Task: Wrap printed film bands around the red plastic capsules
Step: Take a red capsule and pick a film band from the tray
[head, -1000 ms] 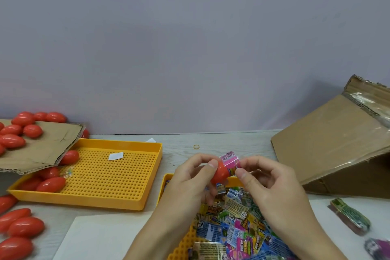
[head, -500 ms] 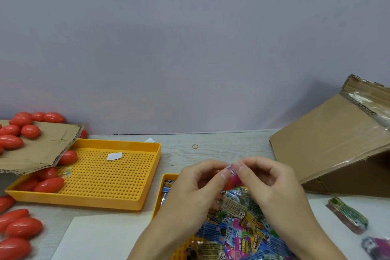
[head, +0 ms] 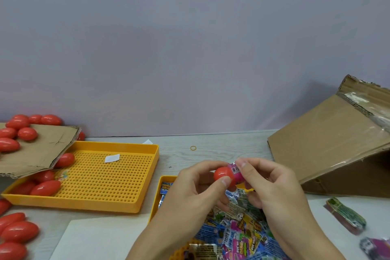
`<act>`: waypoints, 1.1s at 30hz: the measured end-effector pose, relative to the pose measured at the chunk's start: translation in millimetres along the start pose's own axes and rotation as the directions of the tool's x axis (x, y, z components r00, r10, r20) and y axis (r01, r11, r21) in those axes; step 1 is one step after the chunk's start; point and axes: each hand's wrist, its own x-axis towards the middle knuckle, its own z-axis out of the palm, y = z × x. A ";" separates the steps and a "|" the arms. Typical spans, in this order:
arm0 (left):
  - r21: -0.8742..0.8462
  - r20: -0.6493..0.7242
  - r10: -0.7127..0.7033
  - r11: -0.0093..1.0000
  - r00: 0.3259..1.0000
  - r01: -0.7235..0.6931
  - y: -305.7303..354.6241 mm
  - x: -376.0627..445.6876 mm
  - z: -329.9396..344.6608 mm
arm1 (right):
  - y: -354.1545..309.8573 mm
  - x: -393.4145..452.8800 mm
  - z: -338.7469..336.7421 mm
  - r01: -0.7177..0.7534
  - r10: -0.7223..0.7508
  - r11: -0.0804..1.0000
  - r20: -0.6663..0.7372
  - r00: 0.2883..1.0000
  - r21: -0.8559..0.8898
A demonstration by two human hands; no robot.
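I hold one red capsule [head: 222, 173] in front of me, above the near yellow tray [head: 163, 183]. My left hand [head: 196, 192] pinches its left end between thumb and fingers. A pink printed film band [head: 237, 172] sits around the capsule's right part, and my right hand [head: 268, 186] grips that band with fingertips. The near tray under my hands holds a heap of loose printed bands [head: 236, 228].
A perforated yellow tray [head: 109, 175] at left holds a few red capsules [head: 45, 188]. More capsules [head: 19, 133] lie on a cardboard flap [head: 42, 150] and on the table [head: 16, 230]. A tilted cardboard box [head: 337, 145] stands right, bundled bands [head: 346, 215] near it.
The capsule dipped toward the band heap, then came up again. Its red end shows between my fingers, with the pink band on its right side.
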 end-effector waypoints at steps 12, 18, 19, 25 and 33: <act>0.092 -0.002 0.014 0.996 1.000 -0.014 -2.6 0.8 -0.8 | 2.3 0.2 -1.0 0.056 -0.056 0.998 0.002 0.998 -0.032; 0.123 -0.006 0.016 0.992 1.000 -0.015 -4.2 1.4 -0.4 | 1.6 -1.2 -2.0 0.124 -0.122 0.981 0.026 0.992 -0.146; 0.123 -0.007 0.019 0.992 1.000 -0.017 -4.5 1.5 0.0 | 1.7 -1.3 -2.3 0.146 -0.143 0.974 0.027 0.989 -0.175; -0.028 -0.092 0.062 0.997 0.994 -0.065 -3.2 3.6 -0.3 | 5.4 -5.0 1.7 0.319 -0.320 0.842 0.075 0.945 -0.435; -0.050 -0.142 0.065 0.996 0.988 -0.073 -4.1 3.0 2.6 | 11.2 -6.3 13.6 0.381 -0.445 0.588 0.107 0.889 -0.714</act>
